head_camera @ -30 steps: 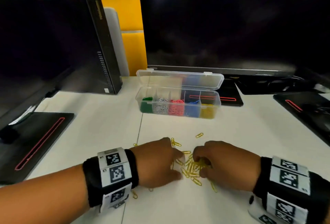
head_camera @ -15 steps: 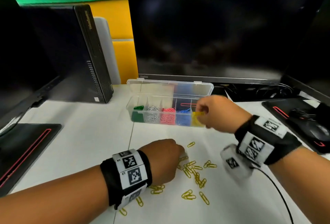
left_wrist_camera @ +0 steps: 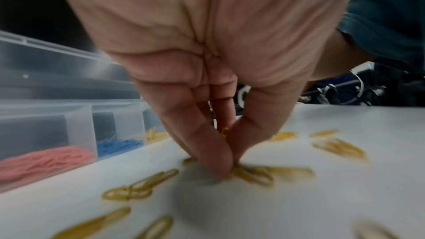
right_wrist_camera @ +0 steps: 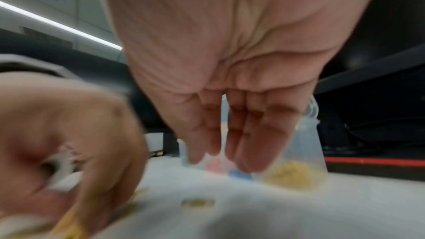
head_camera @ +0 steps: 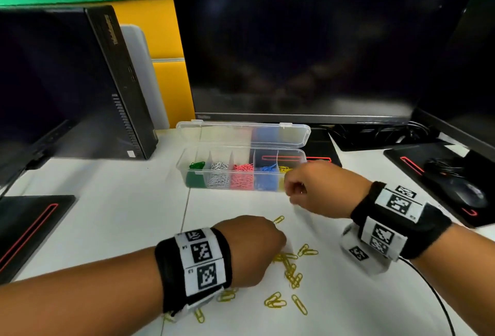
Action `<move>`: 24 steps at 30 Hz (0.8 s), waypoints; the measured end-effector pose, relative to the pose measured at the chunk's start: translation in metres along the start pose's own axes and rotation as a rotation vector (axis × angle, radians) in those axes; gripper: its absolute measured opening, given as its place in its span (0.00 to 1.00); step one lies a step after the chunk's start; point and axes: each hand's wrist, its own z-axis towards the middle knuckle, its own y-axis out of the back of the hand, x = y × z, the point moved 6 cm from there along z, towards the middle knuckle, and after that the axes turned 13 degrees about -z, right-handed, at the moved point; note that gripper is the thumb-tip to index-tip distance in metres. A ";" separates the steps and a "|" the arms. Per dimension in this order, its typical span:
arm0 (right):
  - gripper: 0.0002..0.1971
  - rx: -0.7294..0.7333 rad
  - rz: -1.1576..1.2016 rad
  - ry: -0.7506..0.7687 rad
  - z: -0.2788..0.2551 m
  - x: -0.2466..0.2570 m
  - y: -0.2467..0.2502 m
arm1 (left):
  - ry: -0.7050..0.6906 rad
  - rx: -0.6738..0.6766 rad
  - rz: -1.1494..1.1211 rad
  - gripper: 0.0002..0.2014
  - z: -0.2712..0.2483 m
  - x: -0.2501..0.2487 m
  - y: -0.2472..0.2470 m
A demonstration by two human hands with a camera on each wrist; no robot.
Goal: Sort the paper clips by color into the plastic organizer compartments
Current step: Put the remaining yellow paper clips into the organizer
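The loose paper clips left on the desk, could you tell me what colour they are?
Yellow, all of them; the loose paper clips show best in the head view.

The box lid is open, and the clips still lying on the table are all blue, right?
Not quite. The lid is open, but the loose clips on the table are yellow, not blue, as the head view shows. The blue ones already sit in their compartment.

Right hand drawn back from the yellow compartment toward frame centre, fingers now loose, empty

Monitor wall behind organizer
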 end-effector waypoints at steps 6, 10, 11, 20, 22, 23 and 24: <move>0.32 0.314 -0.036 0.178 -0.029 0.023 -0.047 | 0.108 -0.067 -0.268 0.09 0.037 0.033 0.067; 0.41 0.339 -0.067 0.188 -0.054 0.031 -0.055 | 0.108 -0.450 -0.335 0.09 0.066 0.048 0.115; 0.45 0.344 -0.056 0.194 -0.061 0.035 -0.056 | 0.100 -0.513 -0.369 0.10 0.072 0.049 0.119; 0.27 0.224 -0.084 0.265 -0.063 0.069 -0.060 | 0.039 -0.577 -0.345 0.14 0.055 0.051 0.114; 0.18 0.210 -0.032 0.316 -0.062 0.070 -0.064 | 0.021 -0.545 -0.360 0.12 0.021 0.063 0.105; 0.12 0.181 -0.020 0.350 -0.061 0.072 -0.064 | 0.036 -0.462 -0.330 0.11 0.002 0.072 0.095; 0.09 0.148 -0.024 0.387 -0.062 0.074 -0.064 | 0.057 -0.350 -0.278 0.11 -0.017 0.082 0.082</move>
